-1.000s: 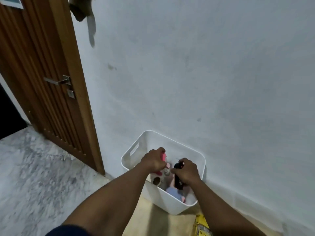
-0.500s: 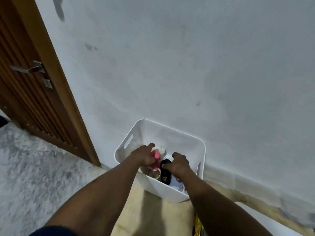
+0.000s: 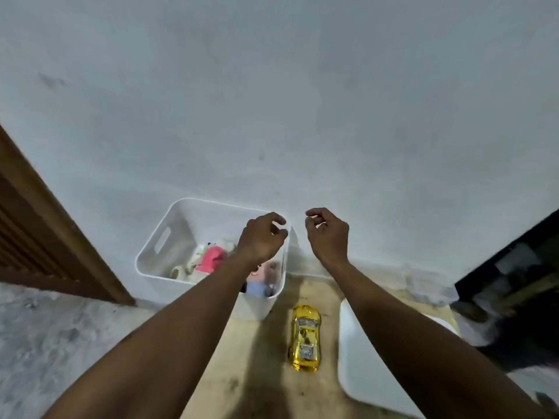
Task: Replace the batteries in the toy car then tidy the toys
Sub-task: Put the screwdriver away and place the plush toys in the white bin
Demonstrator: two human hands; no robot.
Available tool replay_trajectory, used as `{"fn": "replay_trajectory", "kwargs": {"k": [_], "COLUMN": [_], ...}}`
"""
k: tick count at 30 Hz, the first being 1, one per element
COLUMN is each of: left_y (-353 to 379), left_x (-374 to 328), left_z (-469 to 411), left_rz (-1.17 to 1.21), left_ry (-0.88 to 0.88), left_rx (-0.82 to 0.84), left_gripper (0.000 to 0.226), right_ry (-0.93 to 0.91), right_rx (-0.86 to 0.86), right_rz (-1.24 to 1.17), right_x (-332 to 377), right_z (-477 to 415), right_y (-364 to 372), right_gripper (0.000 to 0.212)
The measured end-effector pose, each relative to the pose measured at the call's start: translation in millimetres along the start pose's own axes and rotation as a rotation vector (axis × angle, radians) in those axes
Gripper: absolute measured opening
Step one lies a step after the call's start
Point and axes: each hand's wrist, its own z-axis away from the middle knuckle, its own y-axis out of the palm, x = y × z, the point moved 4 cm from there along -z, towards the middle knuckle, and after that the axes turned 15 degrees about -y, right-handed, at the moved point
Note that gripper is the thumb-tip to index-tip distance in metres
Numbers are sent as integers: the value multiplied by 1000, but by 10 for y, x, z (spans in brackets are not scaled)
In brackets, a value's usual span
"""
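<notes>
A white plastic bin (image 3: 163, 240) stands on the floor against the wall. Inside it lie several toys, among them a pink-and-white plush (image 3: 210, 257) and a light-blue figure (image 3: 257, 285). A shiny yellow toy car (image 3: 305, 337) lies on the tan floor just right of the bin. My left hand (image 3: 261, 238) hovers over the bin's right rim, fingers loosely curled, holding nothing. My right hand (image 3: 328, 232) hangs in the air right of the bin, above the car, also loosely curled and empty.
A wooden door (image 3: 45, 231) stands at the left. A white flat object (image 3: 363, 364) lies right of the car, partly under my right forearm. A dark piece of furniture (image 3: 514, 267) is at the right edge. Grey marbled floor (image 3: 45, 343) spreads lower left.
Both hands let go of the pink plush and the black toy inside the bin and rose out, moving right. The view turned right, revealing the yellow car.
</notes>
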Motion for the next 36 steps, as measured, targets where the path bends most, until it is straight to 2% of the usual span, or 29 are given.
{"fn": "replay_trajectory", "kwargs": {"k": [5,7,9,11,15,19,22,26,30,34,36], "left_y": [967,1131,1955,1980,2392,2748,2885,3021,3059,3057,2996], "left_x": [-284,-75,-31,195,447,552,597,724,729,795,729], "left_z": [389,421,636,686,710,807,863,861,854,802,813], "left_rz": [92,87,-26,-23,-157,-294,-286,-230,-156,-63,-16], "left_ry": [-8,-93,-128,-224,-365,-412,-480,-557,-627,-694,-691], "left_rx": [169,220,325,333,368,418,430,371,315,328,323], "left_gripper": [9,6,5,8,31,63,62,85,61,55,42], "right_ry": [182,205,348,407,670,838,928,959,959,936,938], "right_rx": [-82,-6,-23,60,204,261,300,308,232,149,111], "right_rz": [155,241,341,426,514,643,660,674,645,585,553], "right_x": [-818,-991,-1594,-1749,-2158,-2509,-2668,-2782,-2814,-2854,-2845], "right_z": [409,598,1142,1362,1707,1987,2086,2168,2165,2187,2194], "right_y": [-1017,-1167,-1837,-1934,-2269,-2531,-2609,-2633,-2657,-2736,-2784], "right_gripper": [13,12,12,17,29,54,64,63,58,58,61]}}
